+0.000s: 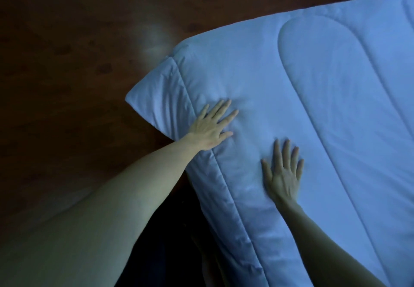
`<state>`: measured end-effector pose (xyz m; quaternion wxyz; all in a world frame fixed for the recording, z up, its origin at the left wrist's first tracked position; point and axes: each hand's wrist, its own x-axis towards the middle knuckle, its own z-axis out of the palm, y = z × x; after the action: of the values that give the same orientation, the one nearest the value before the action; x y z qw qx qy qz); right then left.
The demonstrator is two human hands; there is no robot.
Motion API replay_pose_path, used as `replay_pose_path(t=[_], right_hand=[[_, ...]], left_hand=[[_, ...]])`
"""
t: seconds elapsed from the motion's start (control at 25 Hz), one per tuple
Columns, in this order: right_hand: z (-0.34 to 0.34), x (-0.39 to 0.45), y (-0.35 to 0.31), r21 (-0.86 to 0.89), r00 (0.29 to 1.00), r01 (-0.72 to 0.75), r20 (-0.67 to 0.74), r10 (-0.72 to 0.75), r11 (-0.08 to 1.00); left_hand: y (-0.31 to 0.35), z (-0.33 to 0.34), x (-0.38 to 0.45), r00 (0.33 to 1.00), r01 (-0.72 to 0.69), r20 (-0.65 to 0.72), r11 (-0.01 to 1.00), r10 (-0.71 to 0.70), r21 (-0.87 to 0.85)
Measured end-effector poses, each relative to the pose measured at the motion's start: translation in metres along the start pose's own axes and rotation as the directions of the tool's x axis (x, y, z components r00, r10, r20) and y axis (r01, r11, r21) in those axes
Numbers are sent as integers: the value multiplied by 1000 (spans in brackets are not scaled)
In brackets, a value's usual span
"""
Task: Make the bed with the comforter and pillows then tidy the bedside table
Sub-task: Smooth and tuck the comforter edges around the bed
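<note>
**Comforter spread over the bed corner, hands smoothing it flat**

The pale quilted comforter [313, 107] lies across the bed, covering it as far as the view reaches, with its border hanging over the near edge and bunching into a loose fold at the corner that juts toward the dark wood floor [67, 62]. Both hands lie palm-down on it with fingers straight and spread, gripping nothing. The left hand [210, 127] presses just inside the corner, beside the stitched border seam. The right hand [283, 172] rests flat a little further along the near edge, close to the left but not touching it.

As a judgement, the comforter step looks nearly finished at this corner: the cover is laid and mostly flat, with only soft creases around the left hand and the folded corner flap needing to be evened out. No pillows show in this view, nor the bedside table, so placing pillows and tidying the table appear to be left, though the rest of the bed is out of frame.
</note>
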<state>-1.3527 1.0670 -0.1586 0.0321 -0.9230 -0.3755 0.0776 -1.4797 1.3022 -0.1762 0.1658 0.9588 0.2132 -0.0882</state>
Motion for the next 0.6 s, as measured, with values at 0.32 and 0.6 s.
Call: replay_pose_path(t=[0.32,0.6], right_hand=[[19,-53,-26,-111,951,289,143,-272,951],[-57,-11,-63,17,909,356,225,-350,935]], left_hand=[[-5,-7,-27,990,7,141,995,-21,97],[-15,-97,-67,959,102,256,990,-125,102]])
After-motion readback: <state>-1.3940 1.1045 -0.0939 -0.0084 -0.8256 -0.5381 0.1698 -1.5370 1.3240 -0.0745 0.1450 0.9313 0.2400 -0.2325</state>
